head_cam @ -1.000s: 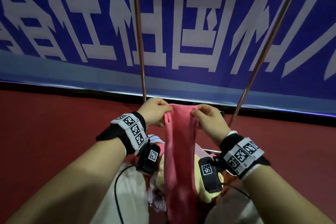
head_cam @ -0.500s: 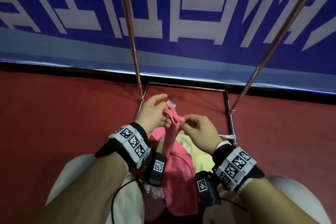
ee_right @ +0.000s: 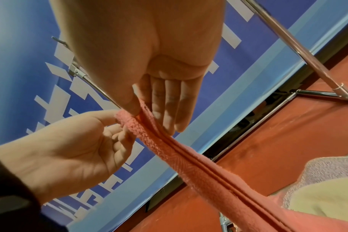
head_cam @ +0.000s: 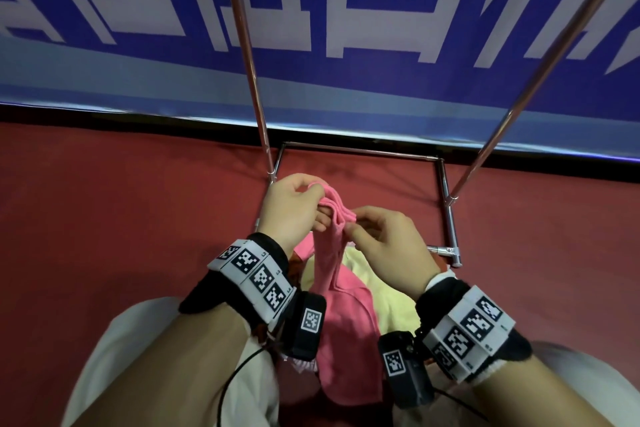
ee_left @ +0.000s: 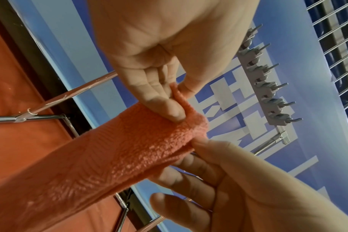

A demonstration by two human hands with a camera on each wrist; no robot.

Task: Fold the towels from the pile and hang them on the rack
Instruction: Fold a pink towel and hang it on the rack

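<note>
Pinching the gathered top edge of the pink towel (head_cam: 341,319) between thumb and fingers: left hand (head_cam: 290,208) and right hand (head_cam: 393,248), close together, both clamped on it | towel hangs in front of the rack (head_cam: 248,55), draping onto a yellow towel (head_cam: 391,302) | rack base sits on the red floor (head_cam: 121,218).

pink towel (head_cam: 343,322): terry cloth, nubbly loops, matt; flat herringbone-woven band along the edge
yellow towel (head_cam: 391,302): soft cloth, matt, fine nap
rack (head_cam: 252,80): metal tube, polished, glossy
floor (head_cam: 138,218): red covering, matt, faintly creased
banner (head_cam: 104,80): smooth sheet, slight sheen
wrist bands (head_cam: 256,274): black cloth, matt printed tiles
</note>
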